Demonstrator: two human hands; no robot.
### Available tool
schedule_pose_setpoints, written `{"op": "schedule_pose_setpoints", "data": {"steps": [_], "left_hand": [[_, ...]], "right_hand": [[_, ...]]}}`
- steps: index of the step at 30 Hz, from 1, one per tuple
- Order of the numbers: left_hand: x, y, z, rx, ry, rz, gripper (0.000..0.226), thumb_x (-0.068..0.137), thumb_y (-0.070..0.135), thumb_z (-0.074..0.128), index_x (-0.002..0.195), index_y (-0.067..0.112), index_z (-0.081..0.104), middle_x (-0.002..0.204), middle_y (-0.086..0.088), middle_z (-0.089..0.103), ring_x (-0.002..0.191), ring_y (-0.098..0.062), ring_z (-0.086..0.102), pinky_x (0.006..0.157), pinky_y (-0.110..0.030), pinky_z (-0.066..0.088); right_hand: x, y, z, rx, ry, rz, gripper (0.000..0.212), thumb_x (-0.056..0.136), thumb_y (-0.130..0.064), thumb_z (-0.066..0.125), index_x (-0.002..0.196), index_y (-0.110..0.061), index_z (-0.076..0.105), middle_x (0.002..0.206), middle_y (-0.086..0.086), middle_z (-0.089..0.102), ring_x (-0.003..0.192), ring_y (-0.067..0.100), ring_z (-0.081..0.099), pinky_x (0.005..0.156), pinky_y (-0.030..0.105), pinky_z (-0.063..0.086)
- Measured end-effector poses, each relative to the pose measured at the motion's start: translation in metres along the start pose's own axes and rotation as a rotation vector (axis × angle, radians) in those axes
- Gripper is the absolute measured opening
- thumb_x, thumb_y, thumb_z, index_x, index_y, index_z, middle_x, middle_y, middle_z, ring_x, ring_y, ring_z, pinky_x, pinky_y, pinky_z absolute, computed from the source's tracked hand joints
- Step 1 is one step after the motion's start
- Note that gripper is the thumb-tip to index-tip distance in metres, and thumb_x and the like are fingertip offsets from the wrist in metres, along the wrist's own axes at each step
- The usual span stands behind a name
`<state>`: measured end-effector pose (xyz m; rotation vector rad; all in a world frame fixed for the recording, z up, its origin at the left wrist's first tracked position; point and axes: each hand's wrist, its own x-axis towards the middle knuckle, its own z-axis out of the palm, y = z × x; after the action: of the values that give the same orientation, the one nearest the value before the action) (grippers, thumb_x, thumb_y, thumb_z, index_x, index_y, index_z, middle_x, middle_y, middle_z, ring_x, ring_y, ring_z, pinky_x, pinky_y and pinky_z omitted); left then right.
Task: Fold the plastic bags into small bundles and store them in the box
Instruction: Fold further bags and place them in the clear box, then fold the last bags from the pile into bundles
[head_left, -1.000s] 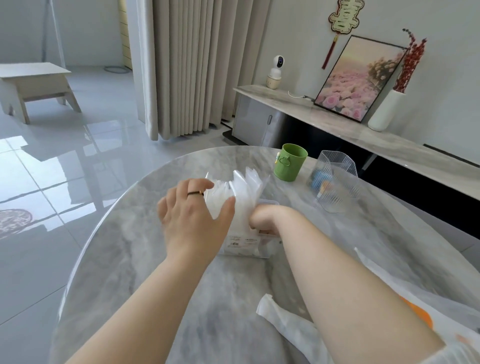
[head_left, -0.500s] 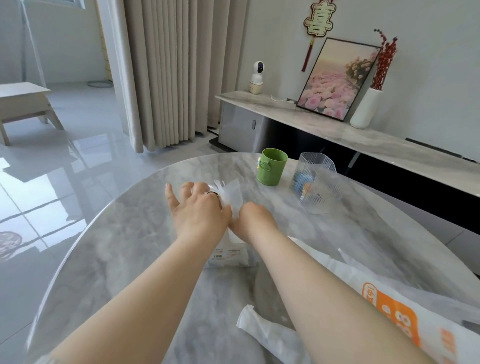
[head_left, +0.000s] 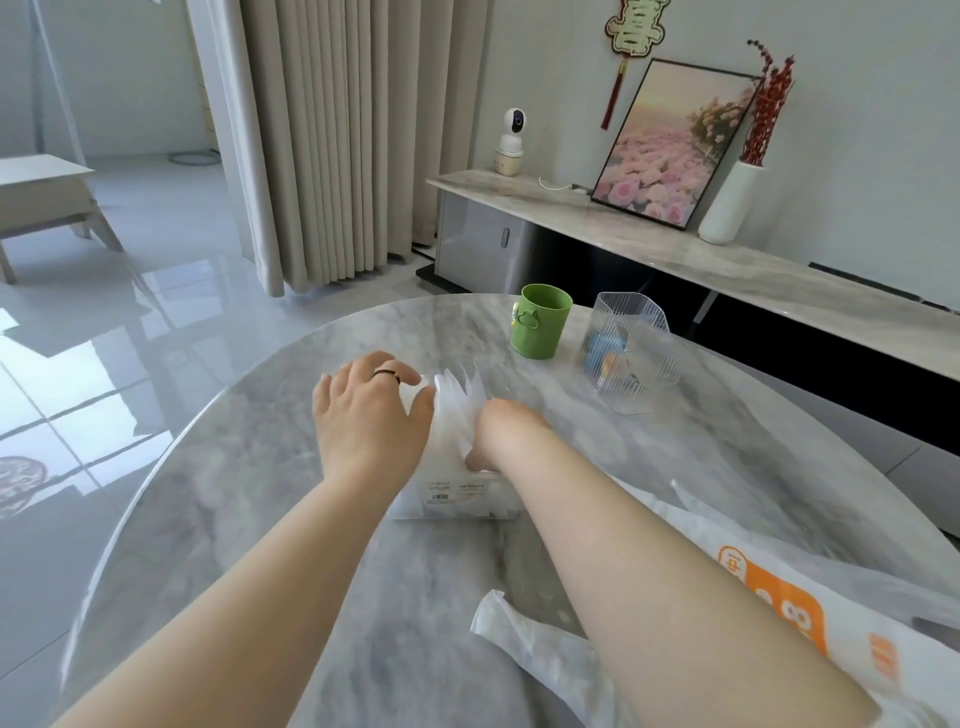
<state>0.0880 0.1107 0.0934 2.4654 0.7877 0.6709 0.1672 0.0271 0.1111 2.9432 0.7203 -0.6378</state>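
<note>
I find the translucent white plastic box dead ahead between my hands, folded white plastic bags upright inside; left hand presses them flat-fingered from the left, right hand dips in (fingers hidden, grip unclear).

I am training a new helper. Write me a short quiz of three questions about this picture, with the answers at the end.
1. What sticks up out of the box between the left hand and the right hand?
2. The ring is on: A. the left hand; B. the right hand; C. neither hand.
3. True or false: the green cup stands upright on the table.

Key
1. Folded bags.
2. A.
3. True.
</note>
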Motion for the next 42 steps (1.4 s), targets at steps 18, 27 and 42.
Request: {"op": "schedule_pose_setpoints", "data": {"steps": [18,27,42], "left_hand": [[-0.150,-0.002,-0.043,-0.169,-0.262,0.175,0.020,0.094,0.024,0.047,0.107,0.025,0.062,0.098,0.023,0.048,0.112,-0.010,0.050,0.081,-0.017,0.032],[-0.198,0.010,-0.033,-0.089,-0.432,0.356,0.025,0.094,0.028,0.046,0.116,0.032,0.058,0.107,0.034,0.043,0.114,0.000,0.048,0.079,-0.007,0.026],[-0.213,0.003,0.014,0.361,-0.618,0.866,0.057,0.016,0.040,0.084,0.071,0.031,0.073,0.077,0.019,0.070,0.085,-0.006,0.066,0.083,-0.024,0.034]], "right_hand": [[-0.206,0.160,0.121,-0.017,0.091,-0.075,0.049,0.090,-0.033,0.051,0.137,-0.028,0.038,0.142,-0.011,0.040,0.130,0.011,0.039,0.097,0.021,0.035],[-0.204,0.180,0.165,-0.092,0.288,0.002,0.030,0.095,-0.011,0.034,0.119,-0.012,0.052,0.128,0.003,0.050,0.119,0.019,0.047,0.084,0.028,0.039],[-0.232,0.114,0.191,0.135,0.450,-0.387,0.009,0.062,-0.033,0.036,0.064,-0.030,0.045,0.053,-0.019,0.055,0.051,-0.004,0.053,0.061,0.013,0.034]]}}
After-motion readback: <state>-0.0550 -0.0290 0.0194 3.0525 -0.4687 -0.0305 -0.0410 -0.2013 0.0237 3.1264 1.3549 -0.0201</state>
